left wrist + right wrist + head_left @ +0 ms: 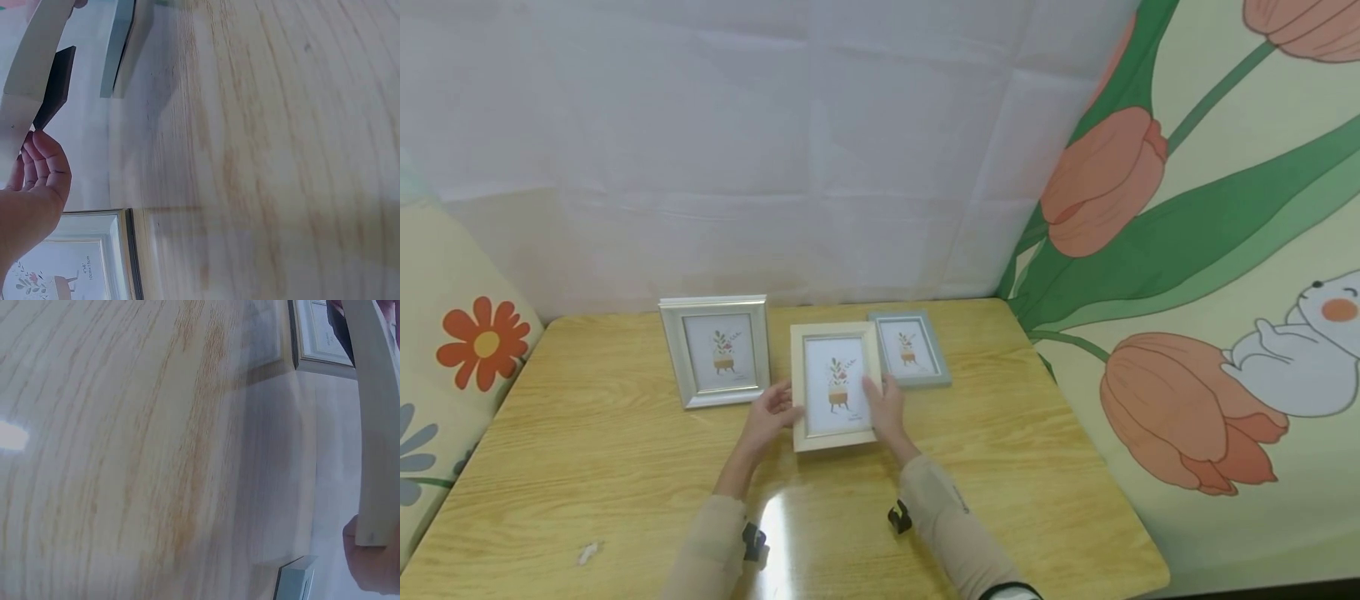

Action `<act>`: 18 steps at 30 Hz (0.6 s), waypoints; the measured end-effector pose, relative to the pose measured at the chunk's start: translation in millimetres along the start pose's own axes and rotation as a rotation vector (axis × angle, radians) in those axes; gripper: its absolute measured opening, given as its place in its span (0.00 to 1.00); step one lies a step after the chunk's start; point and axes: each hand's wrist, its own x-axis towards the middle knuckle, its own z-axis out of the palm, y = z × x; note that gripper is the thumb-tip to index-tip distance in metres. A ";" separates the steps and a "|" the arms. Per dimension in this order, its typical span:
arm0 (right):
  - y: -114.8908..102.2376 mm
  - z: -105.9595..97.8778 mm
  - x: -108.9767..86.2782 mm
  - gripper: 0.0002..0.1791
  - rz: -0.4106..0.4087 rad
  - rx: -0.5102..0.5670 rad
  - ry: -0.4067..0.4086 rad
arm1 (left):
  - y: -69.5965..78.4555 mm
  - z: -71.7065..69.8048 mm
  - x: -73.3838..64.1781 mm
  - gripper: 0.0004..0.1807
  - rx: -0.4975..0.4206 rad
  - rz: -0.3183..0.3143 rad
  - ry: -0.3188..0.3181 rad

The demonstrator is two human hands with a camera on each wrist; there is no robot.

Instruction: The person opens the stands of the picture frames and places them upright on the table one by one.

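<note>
Both hands hold a cream picture frame (798, 367) with a potted-plant print, raised above the table and facing up toward the head view. The left hand (771, 414) grips its left edge, thumb on the front. On the opposite edge, the right hand (887, 408) has its thumb over the front and its fingers behind. A dark back stand (57, 87) juts out behind the held frame in the left wrist view. To the left stands a silver picture frame (677, 350), and a grey-blue picture frame (942, 367) is behind on the right.
The wood-grain table (610, 467) runs back to a white cloth wall (700, 167). A painted flower wall (1150, 400) borders it on the right. A small white scrap (588, 552) lies near the front left, and light glares off the tabletop.
</note>
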 end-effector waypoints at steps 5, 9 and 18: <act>0.4 0.1 -1.4 0.19 0.008 -0.005 -0.020 | 1.0 0.2 -0.6 0.24 -0.043 0.006 0.009; 0.7 -0.1 -3.5 0.20 0.015 -0.005 -0.032 | 3.5 1.7 -0.7 0.21 -0.047 -0.007 0.044; 6.7 2.7 -4.2 0.21 0.030 0.025 -0.024 | 3.8 2.3 0.2 0.21 -0.079 -0.029 0.080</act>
